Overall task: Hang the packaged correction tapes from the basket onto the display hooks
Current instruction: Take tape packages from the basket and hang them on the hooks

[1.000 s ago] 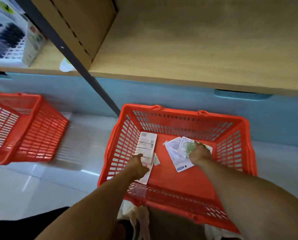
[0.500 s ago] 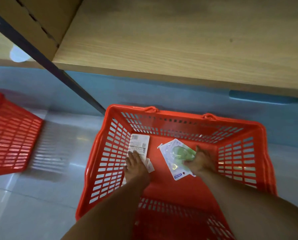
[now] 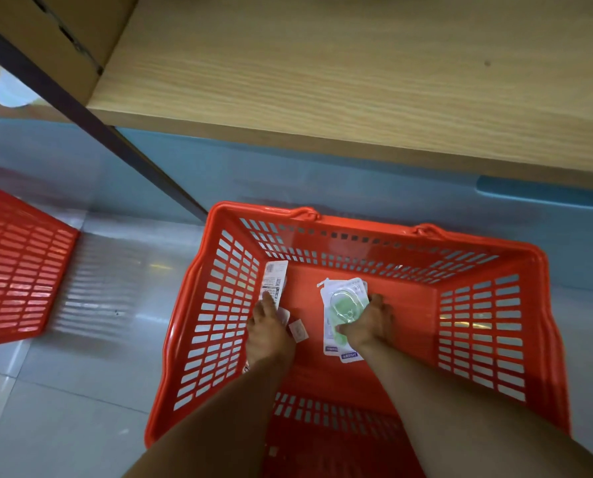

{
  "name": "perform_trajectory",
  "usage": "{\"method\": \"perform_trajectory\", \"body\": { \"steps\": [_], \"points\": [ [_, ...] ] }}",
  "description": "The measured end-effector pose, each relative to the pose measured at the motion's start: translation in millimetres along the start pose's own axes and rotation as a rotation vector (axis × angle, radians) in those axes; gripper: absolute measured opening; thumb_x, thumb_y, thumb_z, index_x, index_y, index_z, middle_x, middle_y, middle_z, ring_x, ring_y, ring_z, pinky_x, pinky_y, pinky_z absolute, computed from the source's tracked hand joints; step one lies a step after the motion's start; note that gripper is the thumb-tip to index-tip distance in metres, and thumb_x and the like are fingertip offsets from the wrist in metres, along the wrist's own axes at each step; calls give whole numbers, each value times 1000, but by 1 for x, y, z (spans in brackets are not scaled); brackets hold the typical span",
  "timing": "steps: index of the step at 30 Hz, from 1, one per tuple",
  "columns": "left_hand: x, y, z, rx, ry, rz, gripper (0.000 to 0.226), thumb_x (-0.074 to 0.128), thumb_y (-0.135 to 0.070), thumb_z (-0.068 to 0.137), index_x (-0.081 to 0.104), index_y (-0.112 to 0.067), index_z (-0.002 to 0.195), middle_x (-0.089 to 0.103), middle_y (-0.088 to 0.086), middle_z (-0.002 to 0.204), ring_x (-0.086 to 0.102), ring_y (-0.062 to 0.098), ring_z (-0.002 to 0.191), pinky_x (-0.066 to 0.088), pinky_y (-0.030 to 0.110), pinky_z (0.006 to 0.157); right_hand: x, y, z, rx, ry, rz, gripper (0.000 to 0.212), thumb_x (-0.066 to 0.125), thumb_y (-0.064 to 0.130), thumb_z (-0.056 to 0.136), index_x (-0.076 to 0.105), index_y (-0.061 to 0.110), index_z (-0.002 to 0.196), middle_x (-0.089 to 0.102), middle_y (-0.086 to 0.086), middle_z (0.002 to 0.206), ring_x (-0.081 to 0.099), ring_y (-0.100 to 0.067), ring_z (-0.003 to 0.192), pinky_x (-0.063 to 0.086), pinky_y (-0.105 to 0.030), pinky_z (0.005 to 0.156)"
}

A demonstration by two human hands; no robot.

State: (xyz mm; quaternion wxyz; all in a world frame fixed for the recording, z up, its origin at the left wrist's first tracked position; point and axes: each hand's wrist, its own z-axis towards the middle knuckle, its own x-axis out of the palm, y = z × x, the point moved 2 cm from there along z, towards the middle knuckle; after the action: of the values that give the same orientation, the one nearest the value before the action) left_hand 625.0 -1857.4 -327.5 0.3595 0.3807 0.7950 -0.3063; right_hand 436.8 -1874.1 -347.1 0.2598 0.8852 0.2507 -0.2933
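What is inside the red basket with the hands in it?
Inside the red basket: packaged correction tapes under the right hand and a face-down packet under the left hand. The hands hide parts.

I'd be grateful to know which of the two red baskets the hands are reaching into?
The nearer basket, directly below the camera, holding the packaged correction tapes; both hands are inside it. The other basket sits apart at the left edge.

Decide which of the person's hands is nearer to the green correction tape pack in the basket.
Right. The right hand grips the green correction tape pack; the left hand rests on a white pack off to its left.
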Motion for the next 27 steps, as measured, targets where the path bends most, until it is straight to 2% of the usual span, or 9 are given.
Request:
{"method": "perform_trajectory", "body": {
  "steps": [4,7,10,13,16,19,23,24,27],
  "points": [
    [-13,4,0,-66,-48,-79,72,59,-18,102,20,-24,162,54,10,150,57,33,135,47,44,112,13,1,1,94,146,98,87,100,35,46,61,10,121,68,-8,120,67,-27,108,57,-36,87],
    [-25,8,-2,-157,-43,-222,60,58,-12,101,34,-16,157,63,15,139,63,36,126,52,45,104,13,6,-7,53,256,277,59,98,17,54,68,12,104,73,-2,104,69,-20,91,56,-29,77],
    [-40,9,-12,-191,-24,-376,50,61,-18,102,44,-10,148,65,17,134,65,38,123,55,45,97,7,14,-22,-47,296,361,60,98,12,53,69,13,105,74,-1,100,70,-19,91,55,-28,74],
    [-56,8,-28,-182,-12,-539,42,69,-14,97,55,-8,136,69,15,127,68,37,117,56,44,95,-5,23,-38,-165,353,405,61,96,4,56,68,14,109,75,-2,104,71,-18,94,58,-31,81],
    [-76,2,-44,-121,17,-669,34,74,-11,93,61,-11,125,72,14,119,69,31,104,57,42,91,-29,35,-60,-268,515,430,49,92,3,65,69,15,106,77,-2,102,73,-14,90,59,-31,83],
    [-103,-6,-66,-8,90,-804,26,79,-8,88,66,-21,107,76,10,111,71,21,90,59,36,78,-59,48,-83,-359,687,419,40,86,2,73,71,14,109,77,-4,106,73,-20,101,56,-42,97],
    [-153,-24,-108,71,152,-1059,30,77,-2,85,73,-11,113,81,13,100,78,33,90,63,57,85,-107,65,-125,-388,868,538,34,70,0,85,68,6,119,72,-14,120,70,-24,107,56,-38,94],
    [-169,-32,-121,92,169,-1140,26,70,5,88,73,-6,112,80,15,94,78,33,83,64,56,78,-120,70,-137,-385,895,575,37,71,5,84,67,5,121,71,-15,122,70,-23,108,56,-37,93],
    [-216,-58,-162,177,295,-1344,27,46,14,94,69,1,89,71,17,61,70,23,47,58,30,44,-162,89,-174,-394,958,667,35,68,18,85,71,10,119,69,-15,126,66,-27,118,49,-45,106]
  ]
}}
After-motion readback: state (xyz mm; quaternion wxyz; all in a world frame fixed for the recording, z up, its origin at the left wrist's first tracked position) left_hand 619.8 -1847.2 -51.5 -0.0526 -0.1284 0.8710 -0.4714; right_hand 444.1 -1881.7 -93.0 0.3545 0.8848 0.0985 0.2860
